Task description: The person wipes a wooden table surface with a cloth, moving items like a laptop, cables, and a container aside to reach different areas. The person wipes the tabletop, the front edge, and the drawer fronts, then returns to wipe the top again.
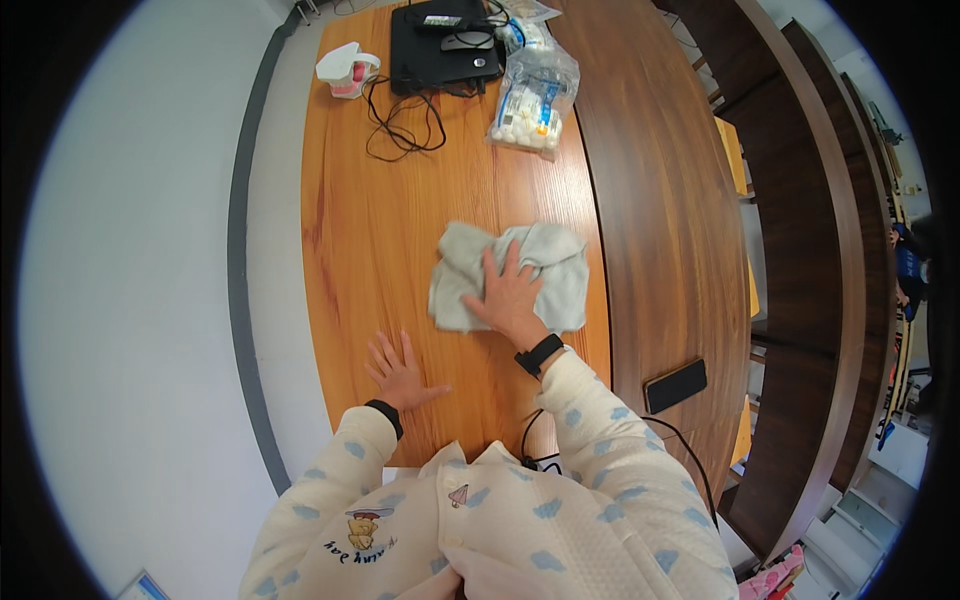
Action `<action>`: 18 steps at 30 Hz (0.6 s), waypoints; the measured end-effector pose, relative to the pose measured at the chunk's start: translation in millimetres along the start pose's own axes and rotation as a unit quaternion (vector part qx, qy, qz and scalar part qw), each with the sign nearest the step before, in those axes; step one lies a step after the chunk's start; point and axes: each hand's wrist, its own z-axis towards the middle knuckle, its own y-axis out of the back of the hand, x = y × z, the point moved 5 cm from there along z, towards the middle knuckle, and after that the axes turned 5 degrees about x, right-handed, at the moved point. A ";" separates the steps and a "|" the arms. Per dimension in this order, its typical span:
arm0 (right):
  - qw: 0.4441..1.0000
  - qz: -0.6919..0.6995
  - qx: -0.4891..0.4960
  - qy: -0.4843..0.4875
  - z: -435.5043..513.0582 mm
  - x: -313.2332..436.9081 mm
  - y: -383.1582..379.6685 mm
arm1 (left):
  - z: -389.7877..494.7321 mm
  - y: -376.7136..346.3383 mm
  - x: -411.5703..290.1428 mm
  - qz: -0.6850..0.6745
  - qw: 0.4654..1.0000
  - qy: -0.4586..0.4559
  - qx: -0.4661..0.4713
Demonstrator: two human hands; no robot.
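Note:
A grey-green cloth (559, 289) lies crumpled on the light wooden table (360, 255). My right hand (514, 294), with a black band at the wrist, rests flat on top of it with spread fingers. Left of and nearer than the cloth, my left hand (399, 379) lies palm down on the bare wood, its fingers apart, holding nothing. Part of the cloth is hidden under my right hand.
At the far end are a dental model (349, 71), a black laptop (416, 56) with a grey mouse (466, 40), a tangled black cable (405, 139) and bags of cotton balls (529, 112). A smartphone (675, 385) lies on the darker table (660, 247) at right.

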 end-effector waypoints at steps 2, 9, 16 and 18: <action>0.987 0.048 0.142 0.054 17.0 3.8 11.1 | -0.1 -0.6 1.1 -0.003 1.000 0.007 0.006; 0.972 0.134 -0.138 -0.132 200.0 -74.4 85.8 | 0.3 -0.4 2.9 -0.008 1.000 -0.009 0.016; 0.935 0.227 -0.263 -0.065 244.9 -94.3 43.4 | 5.6 -5.9 6.0 -0.009 1.000 -0.023 0.006; 0.909 0.252 -0.331 -0.026 249.1 -87.0 43.4 | 5.0 -9.4 8.7 -0.011 1.000 -0.020 0.007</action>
